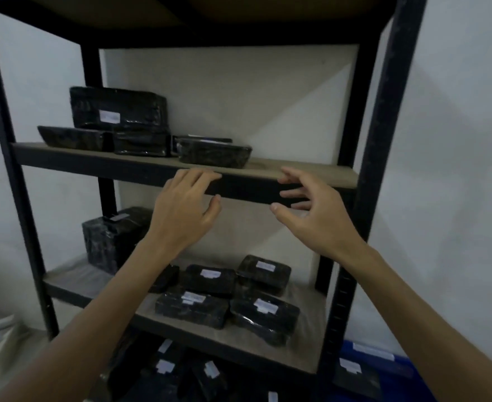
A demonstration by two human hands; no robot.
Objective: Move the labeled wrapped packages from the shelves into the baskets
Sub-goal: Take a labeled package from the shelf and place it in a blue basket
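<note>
Black wrapped packages with white labels lie on a dark metal shelf unit (384,117). On the upper shelf (311,174) a flat package (214,155) lies nearest my hands, with a stack (117,108) to its left. Both hands are raised in front of that shelf's front edge, holding nothing. My left hand (180,210) is open, its fingertips at the edge just below the flat package. My right hand (311,210) is open with spread, curled fingers, to the right of that package. Several more packages (207,278) lie on the middle shelf.
A tall wrapped block (111,239) stands at the left of the middle shelf. More labeled packages (166,369) fill the lowest level. A blue basket (384,361) holding a labeled package sits on the floor at the lower right. White walls flank the unit.
</note>
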